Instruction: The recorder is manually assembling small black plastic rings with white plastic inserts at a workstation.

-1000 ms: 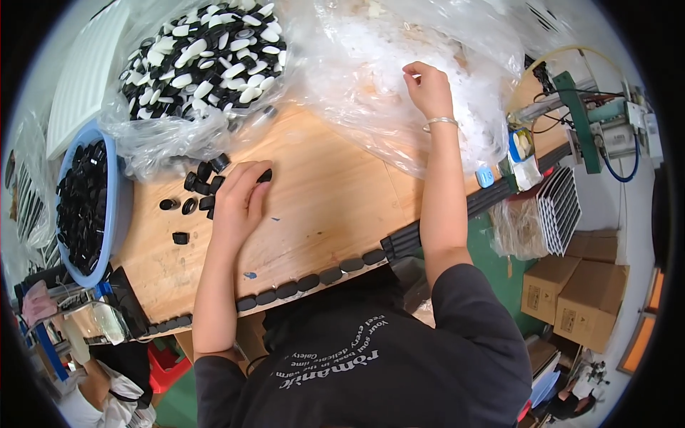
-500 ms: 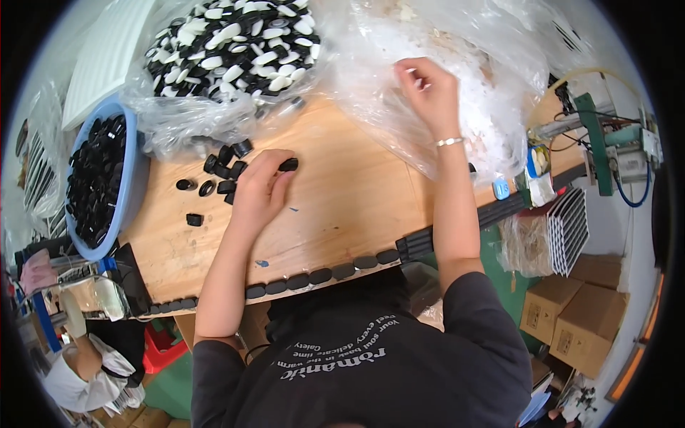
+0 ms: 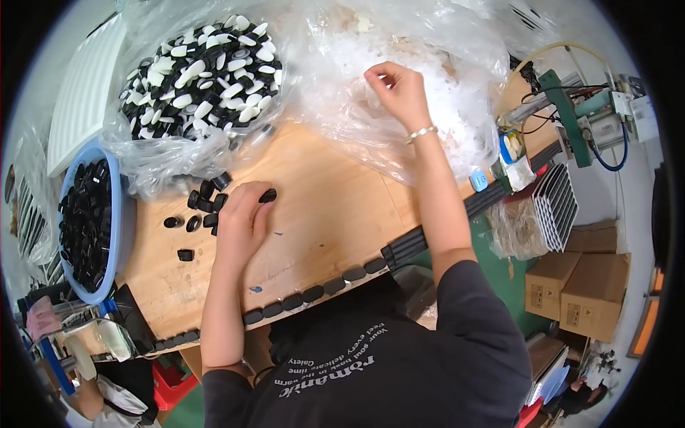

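My left hand (image 3: 241, 217) rests over the wooden tabletop (image 3: 325, 207), thumb and fingers closed on a small black cap-like part (image 3: 267, 195). Just left of it lie several loose black parts (image 3: 185, 255), some of them ring-shaped. My right hand (image 3: 401, 91) is raised over a clear plastic bag of small white, translucent pieces (image 3: 457, 132). Its thumb and forefinger are pinched together; whatever is between them is too small to make out. A pile of black and white oval pieces (image 3: 203, 78) lies in another clear bag at the far left.
A blue tub (image 3: 127, 221) full of black parts stands at the left edge. Black oval pieces (image 3: 313, 293) line the table's front edge. At the right are a green-framed device (image 3: 564, 114) and a blue tag (image 3: 479, 181). Cardboard boxes (image 3: 596, 296) stand on the floor; other people work nearby.
The whole view has shifted, so the table sits lower and further left. My right hand stays over the white pieces with its fingertips drawn together; my left keeps the black cap-like part.
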### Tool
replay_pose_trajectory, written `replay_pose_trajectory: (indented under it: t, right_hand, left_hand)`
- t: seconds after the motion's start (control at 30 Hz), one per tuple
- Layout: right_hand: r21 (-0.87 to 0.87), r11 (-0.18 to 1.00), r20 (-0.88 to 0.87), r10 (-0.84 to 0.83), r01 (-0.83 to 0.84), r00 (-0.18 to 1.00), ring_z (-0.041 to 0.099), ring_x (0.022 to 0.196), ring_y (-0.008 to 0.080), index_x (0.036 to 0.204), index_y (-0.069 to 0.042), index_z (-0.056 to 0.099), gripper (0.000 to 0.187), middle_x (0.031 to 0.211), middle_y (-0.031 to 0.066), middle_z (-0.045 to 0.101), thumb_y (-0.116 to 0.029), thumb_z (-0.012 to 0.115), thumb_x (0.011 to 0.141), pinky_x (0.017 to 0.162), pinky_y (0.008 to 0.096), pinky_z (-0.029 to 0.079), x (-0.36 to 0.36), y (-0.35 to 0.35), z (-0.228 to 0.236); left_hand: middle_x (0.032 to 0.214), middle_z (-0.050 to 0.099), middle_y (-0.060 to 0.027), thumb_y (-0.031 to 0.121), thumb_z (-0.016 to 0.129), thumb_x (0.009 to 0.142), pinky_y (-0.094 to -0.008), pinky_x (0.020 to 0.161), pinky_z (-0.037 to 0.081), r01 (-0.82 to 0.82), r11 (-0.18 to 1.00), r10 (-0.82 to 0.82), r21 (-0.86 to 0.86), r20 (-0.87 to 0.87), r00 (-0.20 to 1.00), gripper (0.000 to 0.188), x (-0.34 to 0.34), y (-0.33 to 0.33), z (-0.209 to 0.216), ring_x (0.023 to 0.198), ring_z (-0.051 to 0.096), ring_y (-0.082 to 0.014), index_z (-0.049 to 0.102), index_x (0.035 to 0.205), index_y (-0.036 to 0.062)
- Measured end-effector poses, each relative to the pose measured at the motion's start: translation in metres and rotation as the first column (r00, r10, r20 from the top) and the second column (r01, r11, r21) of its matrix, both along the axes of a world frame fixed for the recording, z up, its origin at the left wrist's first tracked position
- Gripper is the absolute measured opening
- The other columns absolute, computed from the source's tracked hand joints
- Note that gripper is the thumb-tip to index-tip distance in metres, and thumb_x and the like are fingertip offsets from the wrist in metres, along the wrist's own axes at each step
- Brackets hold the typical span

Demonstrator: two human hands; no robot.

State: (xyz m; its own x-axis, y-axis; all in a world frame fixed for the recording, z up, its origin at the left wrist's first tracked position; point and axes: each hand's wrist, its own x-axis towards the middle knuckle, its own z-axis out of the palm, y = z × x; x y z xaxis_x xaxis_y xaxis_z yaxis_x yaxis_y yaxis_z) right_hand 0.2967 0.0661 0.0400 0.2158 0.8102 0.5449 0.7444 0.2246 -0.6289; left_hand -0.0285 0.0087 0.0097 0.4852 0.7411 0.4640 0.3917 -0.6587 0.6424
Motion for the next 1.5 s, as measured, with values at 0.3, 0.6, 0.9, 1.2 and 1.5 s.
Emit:
replay_pose_trajectory:
  t: [0.3,0.6,0.9,1.2,1.5]
  right_hand:
    - [-0.146,0.982,0.33,-0.07,0.124,0.942,0.066,0.081,0.0293,0.089,-0.005,0.069,0.015,0.089,0.0131,0.069,-0.013,0.06,0.08,0.075,0.0366,0.052,0.099,0.12,-0.017]
    - [-0.23,0.942,0.619,-0.053,0.246,0.784,0.058,0.103,0.0324,0.106,-0.007,0.063,0.027,0.109,0.0157,0.063,-0.008,0.059,0.08,0.092,0.0393,0.045,0.097,0.213,-0.029]
    - [-0.541,0.809,0.522,0.107,0.231,0.846,0.06,0.103,0.0323,0.115,-0.009,0.057,0.033,0.11,0.0177,0.062,-0.012,0.053,0.083,0.088,0.0385,0.046,0.147,0.19,-0.049]
    - [-0.221,0.966,0.172,0.177,-0.137,0.969,0.065,0.071,0.0156,0.103,-0.005,0.063,0.017,0.086,0.007,0.068,-0.007,0.057,0.087,0.063,0.027,0.05,0.003,0.051,0.028]
    - [-0.141,0.735,-0.647,0.439,-0.663,0.624,0.062,0.077,0.0084,0.105,0.003,0.061,0.024,0.093,0.0051,0.062,0.003,0.067,0.081,0.066,0.0191,0.051,-0.142,-0.046,0.003]
  left_hand:
    - [0.095,0.062,-0.0165,-0.005,0.063,0.073,-0.0355,0.075,0.049,0.015,1.0,-0.015,-0.009,-0.05,0.999,0.026,0.001,0.005,0.001,0.087,0.06,-0.0339,0.06,0.099,0.0]
    - [0.096,0.061,-0.0136,0.002,0.067,0.074,-0.0366,0.073,0.05,-0.008,1.0,0.008,-0.01,-0.079,0.997,0.027,-0.005,0.01,-0.003,0.087,0.06,-0.0321,0.06,0.1,0.0018]
    - [0.097,0.061,-0.0128,0.003,0.067,0.074,-0.0365,0.075,0.049,0.014,0.999,-0.017,-0.032,-0.089,0.996,0.03,-0.003,0.009,-0.004,0.088,0.06,-0.0317,0.06,0.103,0.002]
    - [0.084,0.061,-0.0038,-0.005,0.065,0.077,-0.0221,0.07,0.046,-0.028,0.881,0.222,-0.473,0.359,0.906,0.028,-0.006,0.009,-0.019,0.075,0.056,-0.0088,0.062,0.104,-0.0013]
    - [0.1,0.064,-0.0093,-0.003,0.057,0.086,-0.0238,0.079,0.049,0.332,0.731,0.265,-0.597,0.696,0.667,0.03,-0.008,0.006,-0.012,0.085,0.061,-0.013,0.054,0.116,-0.0033]
